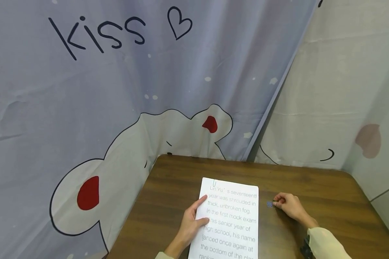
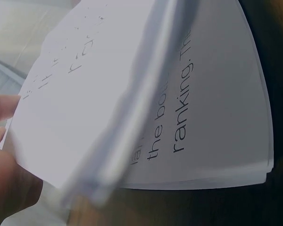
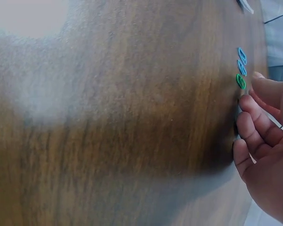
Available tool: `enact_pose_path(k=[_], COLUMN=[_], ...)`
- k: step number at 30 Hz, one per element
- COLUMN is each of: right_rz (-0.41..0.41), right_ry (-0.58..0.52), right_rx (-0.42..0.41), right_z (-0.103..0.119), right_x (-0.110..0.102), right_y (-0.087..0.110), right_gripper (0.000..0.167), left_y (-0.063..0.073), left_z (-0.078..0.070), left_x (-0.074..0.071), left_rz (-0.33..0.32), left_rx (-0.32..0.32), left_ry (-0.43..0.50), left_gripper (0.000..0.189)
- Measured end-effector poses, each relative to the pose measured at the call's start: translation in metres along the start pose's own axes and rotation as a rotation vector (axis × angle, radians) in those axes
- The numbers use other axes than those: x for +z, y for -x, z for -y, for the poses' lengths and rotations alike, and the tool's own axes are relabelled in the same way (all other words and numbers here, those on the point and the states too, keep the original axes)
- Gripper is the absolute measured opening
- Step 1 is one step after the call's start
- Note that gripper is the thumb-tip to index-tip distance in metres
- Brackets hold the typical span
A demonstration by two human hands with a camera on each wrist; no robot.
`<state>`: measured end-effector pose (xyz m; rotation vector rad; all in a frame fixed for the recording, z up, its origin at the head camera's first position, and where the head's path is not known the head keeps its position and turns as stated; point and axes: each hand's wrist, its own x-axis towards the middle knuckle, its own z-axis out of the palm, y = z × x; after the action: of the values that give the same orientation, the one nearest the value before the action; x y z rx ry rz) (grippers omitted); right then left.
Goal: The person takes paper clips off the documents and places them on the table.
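Observation:
My left hand [image 1: 190, 223] grips a stack of printed paper sheets [image 1: 233, 219] by its left edge, the thumb lying on top. In the left wrist view the sheets [image 2: 221, 117] bend and curl, with large black text showing. A small paper clip [image 1: 214, 183] sits at the top edge of the stack. My right hand [image 1: 290, 205] is low over the table to the right, its fingers bent and fingertips right beside a short row of paper clips [image 1: 269, 204]. The right wrist view shows two blue clips [image 3: 242, 55] and a green clip [image 3: 240, 81] near the thumb; I cannot tell whether the fingers pinch one.
The brown wooden table [image 1: 181, 172] extends beyond both hands. Behind it hangs a printed curtain [image 1: 181, 79] with cartoon shapes, reaching down to the table's back edge. A pale curtain [image 1: 337, 90] hangs at the right. A dark band [image 1: 306, 248] circles the right wrist.

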<state>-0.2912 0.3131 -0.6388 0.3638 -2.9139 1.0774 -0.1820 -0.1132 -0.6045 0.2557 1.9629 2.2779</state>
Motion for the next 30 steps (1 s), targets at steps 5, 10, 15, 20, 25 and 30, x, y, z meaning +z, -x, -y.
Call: enact_pose_path(k=[5, 10, 15, 20, 25, 30], right_rz=[-0.052, -0.066, -0.067, -0.055, -0.088, -0.1], right_ry=[0.011, 0.006, -0.039, -0.137, -0.176, -0.176], right_rx=[0.015, 0.004, 0.021, 0.056, 0.041, -0.006], right_z=[0.004, 0.014, 0.031, 0.051, 0.073, 0.094], right_x=[-0.001, -0.007, -0.013, -0.015, -0.02, -0.021], right_y=[-0.003, -0.009, -0.013, -0.019, -0.028, -0.037], right_gripper=[0.005, 0.01, 0.017, 0.029, 0.029, 0.028], left_y=[0.001, 0.001, 0.0, 0.001, 0.001, 0.002], left_z=[0.001, 0.001, 0.003, 0.006, 0.006, 0.007], left_x=[0.002, 0.008, 0.014, 0.017, 0.02, 0.022], left_rz=[0.009, 0.001, -0.003, -0.015, -0.024, -0.04], left_rx=[-0.005, 0.0, -0.005, -0.003, 0.0, -0.006], left_ry=[0.019, 0.028, 0.029, 0.026, 0.029, 0.037], left_gripper=[0.087, 0.087, 0.087, 0.088, 0.087, 0.087])
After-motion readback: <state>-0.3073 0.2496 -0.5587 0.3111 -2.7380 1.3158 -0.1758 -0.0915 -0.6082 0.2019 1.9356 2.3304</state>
